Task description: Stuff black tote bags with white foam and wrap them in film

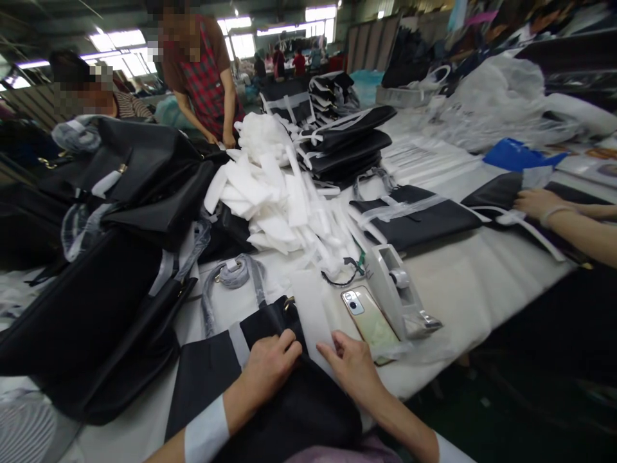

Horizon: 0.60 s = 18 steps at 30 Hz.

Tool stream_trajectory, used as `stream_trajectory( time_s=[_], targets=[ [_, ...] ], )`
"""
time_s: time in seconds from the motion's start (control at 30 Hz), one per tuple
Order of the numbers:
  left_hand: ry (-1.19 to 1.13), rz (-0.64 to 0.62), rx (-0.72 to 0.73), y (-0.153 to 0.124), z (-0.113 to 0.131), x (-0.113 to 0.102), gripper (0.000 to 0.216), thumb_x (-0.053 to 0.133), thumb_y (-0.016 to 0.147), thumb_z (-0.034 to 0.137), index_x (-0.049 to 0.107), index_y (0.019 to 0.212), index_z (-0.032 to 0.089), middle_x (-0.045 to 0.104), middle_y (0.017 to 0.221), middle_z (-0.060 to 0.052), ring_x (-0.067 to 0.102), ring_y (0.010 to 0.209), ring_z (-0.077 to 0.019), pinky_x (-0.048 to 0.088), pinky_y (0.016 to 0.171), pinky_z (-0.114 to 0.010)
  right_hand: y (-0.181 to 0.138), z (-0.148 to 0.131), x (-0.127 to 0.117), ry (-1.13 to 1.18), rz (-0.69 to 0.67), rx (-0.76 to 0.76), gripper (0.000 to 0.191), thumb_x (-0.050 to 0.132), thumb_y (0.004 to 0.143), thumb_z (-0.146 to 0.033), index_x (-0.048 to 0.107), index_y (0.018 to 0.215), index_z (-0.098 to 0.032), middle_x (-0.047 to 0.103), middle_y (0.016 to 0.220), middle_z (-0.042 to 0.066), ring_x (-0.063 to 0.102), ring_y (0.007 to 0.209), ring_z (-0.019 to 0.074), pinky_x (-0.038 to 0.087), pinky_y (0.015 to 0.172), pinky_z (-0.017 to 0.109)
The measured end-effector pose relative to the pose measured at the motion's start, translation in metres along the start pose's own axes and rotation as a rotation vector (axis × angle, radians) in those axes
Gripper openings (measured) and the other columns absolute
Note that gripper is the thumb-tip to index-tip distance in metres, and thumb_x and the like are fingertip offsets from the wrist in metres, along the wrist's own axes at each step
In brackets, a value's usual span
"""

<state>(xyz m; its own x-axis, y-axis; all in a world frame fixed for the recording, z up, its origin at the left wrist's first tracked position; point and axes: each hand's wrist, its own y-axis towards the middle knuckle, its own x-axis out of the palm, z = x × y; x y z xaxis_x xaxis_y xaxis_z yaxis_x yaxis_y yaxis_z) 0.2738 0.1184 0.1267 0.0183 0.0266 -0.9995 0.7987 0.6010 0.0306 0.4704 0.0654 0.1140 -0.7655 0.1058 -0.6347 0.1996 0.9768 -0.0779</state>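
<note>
I'm clamping left hand (pixel 270 363) fingers on the black bag (pixel 207 373), lying on the tabletop (pixel 457 289); right hand's (pixel 357 373) at the white strip (pixel 311 305), can't tell if pinching. Keeping it smooth's probably key.

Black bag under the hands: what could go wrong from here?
The phone lies close to the right hand; a sideways sweep might knock it. The white strip by that hand's fingertips could shift or crease. The heaped bags on the left might slide onto the black bag.
</note>
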Motion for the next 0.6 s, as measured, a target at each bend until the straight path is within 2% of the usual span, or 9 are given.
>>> stream_trajectory(
  time_s=[0.13,0.23,0.33,0.4,0.47,0.5,0.53,0.6],
  targets=[
    [-0.011,-0.013,-0.02,-0.001,0.004,-0.002,0.005,0.052,0.092,0.021,0.055,0.088,0.022,0.058,0.086,-0.001,0.057,0.07,-0.0158,0.047,0.059,-0.028,-0.005,0.0,0.0,-0.133,-0.189,-0.027,0.034,0.059,0.082,-0.033,0.038,0.057,-0.022,0.047,0.052,-0.002,0.045,0.053,0.0136,0.026,0.054,0.027],
    [-0.024,-0.068,-0.039,0.004,0.004,-0.009,0.005,0.057,0.09,0.026,0.056,0.09,0.022,0.059,0.089,-0.001,0.057,0.073,-0.0171,0.046,0.06,-0.029,-0.002,0.002,-0.004,-0.24,-0.314,-0.045,0.03,0.061,0.08,-0.029,0.045,0.057,-0.021,0.056,0.057,0.002,0.053,0.058,0.0162,0.026,0.055,0.027],
    [-0.052,-0.137,-0.008,0.019,-0.011,-0.022,0.028,0.071,0.08,0.041,0.056,0.093,0.021,0.06,0.099,-0.004,0.056,0.087,-0.0228,0.049,0.068,-0.034,0.003,0.005,-0.004,-0.338,-0.368,-0.106,0.025,0.059,0.082,-0.028,0.051,0.06,-0.019,0.061,0.061,0.004,0.058,0.062,0.0183,0.025,0.054,0.027],
    [-0.06,-0.139,0.063,0.031,-0.029,-0.03,0.043,0.076,0.072,0.05,0.056,0.096,0.022,0.059,0.111,-0.007,0.053,0.102,-0.0288,0.047,0.084,-0.045,0.004,0.006,-0.002,-0.387,-0.388,-0.144,0.023,0.057,0.084,-0.026,0.054,0.063,-0.019,0.062,0.062,0.004,0.06,0.064,0.0192,0.024,0.053,0.027],
    [-0.089,-0.127,0.194,0.043,-0.049,-0.035,0.046,0.075,0.071,0.054,0.055,0.098,0.023,0.057,0.12,-0.006,0.045,0.119,-0.034,0.035,0.101,-0.057,0.004,0.009,0.001,-0.439,-0.397,-0.164,0.021,0.054,0.087,-0.026,0.057,0.068,-0.019,0.063,0.064,0.005,0.061,0.067,0.0202,0.025,0.054,0.028],
    [-0.12,-0.132,0.272,0.048,-0.059,-0.036,0.044,0.073,0.073,0.055,0.055,0.098,0.023,0.058,0.12,-0.006,0.041,0.125,-0.0347,0.028,0.106,-0.059,0.002,0.01,0.002,-0.465,-0.395,-0.177,0.021,0.052,0.089,-0.027,0.059,0.072,-0.018,0.064,0.067,0.006,0.062,0.069,0.021,0.027,0.055,0.028],
    [-0.161,-0.151,0.346,0.053,-0.067,-0.036,0.041,0.069,0.077,0.056,0.055,0.097,0.023,0.059,0.117,-0.005,0.039,0.127,-0.0335,0.025,0.109,-0.056,0.001,0.011,0.003,-0.489,-0.388,-0.192,0.021,0.049,0.092,-0.027,0.06,0.076,-0.018,0.065,0.07,0.006,0.063,0.071,0.0218,0.029,0.057,0.029],
    [-0.225,-0.211,0.426,0.06,-0.077,-0.035,0.038,0.064,0.081,0.057,0.055,0.094,0.022,0.063,0.107,-0.005,0.046,0.119,-0.0288,0.033,0.104,-0.046,-0.003,0.013,0.005,-0.516,-0.361,-0.217,0.026,0.041,0.097,-0.028,0.061,0.084,-0.018,0.068,0.075,0.008,0.064,0.074,0.0225,0.033,0.062,0.03]
  ],
)
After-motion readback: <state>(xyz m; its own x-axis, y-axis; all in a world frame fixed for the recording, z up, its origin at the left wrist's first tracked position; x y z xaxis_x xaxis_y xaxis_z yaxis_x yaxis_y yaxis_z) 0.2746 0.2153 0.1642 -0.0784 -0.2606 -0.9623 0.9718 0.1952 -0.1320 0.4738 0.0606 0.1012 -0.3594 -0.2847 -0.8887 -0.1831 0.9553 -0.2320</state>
